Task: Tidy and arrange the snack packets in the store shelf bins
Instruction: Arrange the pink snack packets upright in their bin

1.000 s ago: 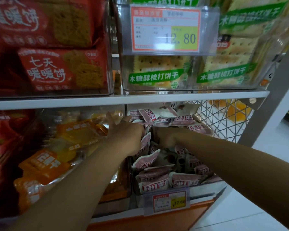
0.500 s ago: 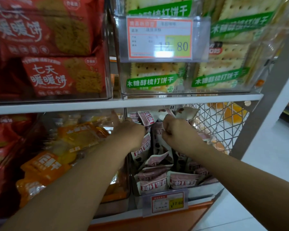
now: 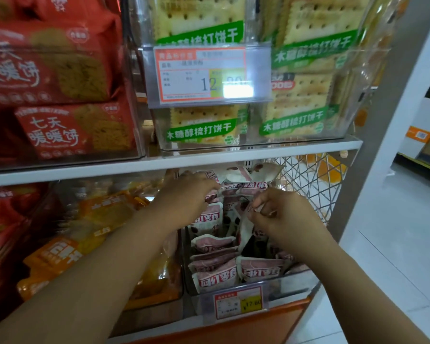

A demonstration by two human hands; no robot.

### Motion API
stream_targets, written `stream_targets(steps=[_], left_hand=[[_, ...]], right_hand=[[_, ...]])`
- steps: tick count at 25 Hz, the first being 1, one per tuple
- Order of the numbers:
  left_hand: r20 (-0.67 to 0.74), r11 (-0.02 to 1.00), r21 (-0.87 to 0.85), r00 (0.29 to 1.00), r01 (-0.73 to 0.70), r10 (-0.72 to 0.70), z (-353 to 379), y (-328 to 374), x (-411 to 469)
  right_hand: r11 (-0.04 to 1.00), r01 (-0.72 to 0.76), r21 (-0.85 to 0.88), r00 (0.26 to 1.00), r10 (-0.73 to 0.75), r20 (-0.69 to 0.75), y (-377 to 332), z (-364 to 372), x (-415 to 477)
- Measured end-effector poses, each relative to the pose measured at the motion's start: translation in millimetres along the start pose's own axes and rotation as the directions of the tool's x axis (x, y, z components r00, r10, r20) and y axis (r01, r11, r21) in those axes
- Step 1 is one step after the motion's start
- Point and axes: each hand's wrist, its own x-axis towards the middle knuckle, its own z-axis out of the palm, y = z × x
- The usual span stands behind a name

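Note:
A clear bin [image 3: 293, 281] on the lower shelf holds several pink-and-white snack packets [image 3: 215, 276], some upright at the front, others loose behind. My right hand [image 3: 281, 214] hangs over the bin's right half and pinches the top edge of one white packet [image 3: 245, 227], which hangs below the fingers. My left hand [image 3: 186, 197] reaches into the bin's back left with its fingers curled onto the upper packets [image 3: 233, 187]; its fingertips are hidden behind them.
Left of this bin is a bin of orange packets [image 3: 67, 252]. The white shelf board [image 3: 258, 152] sits close above the hands, carrying bins of green-label crackers [image 3: 201, 131] and red biscuit packs [image 3: 72, 130]. A wire mesh panel [image 3: 315, 184] closes the right side. A price tag [image 3: 238, 302] fronts the bin.
My right hand has risen out of the pile and moved right, lifting one white packet by its edge. My left hand stayed at the back left of the bin.

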Motion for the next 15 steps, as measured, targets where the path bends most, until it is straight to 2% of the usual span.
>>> stream_targets(steps=[1, 3, 5, 7, 10, 13, 15], left_hand=[[0.038, 0.993, -0.114, 0.999, -0.017, 0.021, -6, 0, -9], [0.240, 0.966, -0.256, 0.967, -0.024, 0.088, -17, 8, -30], [0.373, 0.977, -0.208, 0.920, -0.043, 0.119, -14, 15, -41], [0.371, 0.988, -0.148, 0.924, -0.038, 0.091, -12, 15, -40], [0.344, 0.998, -0.038, 0.937, -0.050, 0.060, -8, 7, -30], [0.357, 1.000, 0.006, 0.934, 0.007, -0.009, -4, 5, -24], [0.287, 0.995, 0.095, 0.956, 0.031, -0.057, -5, 8, -21]], right_hand=[[1.000, -0.001, -0.005, 0.999, 0.001, 0.033, 0, -4, 0], [1.000, 0.007, -0.020, 0.997, -0.005, 0.073, 0, -10, -1], [1.000, 0.016, 0.005, 0.999, -0.016, 0.028, 1, -12, -1], [0.999, 0.024, 0.044, 0.997, -0.021, -0.068, 2, -9, -2], [0.999, 0.042, 0.006, 0.978, -0.040, -0.203, 6, 3, -2], [0.999, 0.035, 0.003, 0.966, -0.033, -0.258, 9, 9, 0], [0.997, 0.077, -0.012, 0.956, -0.077, -0.283, 9, 9, 2]])
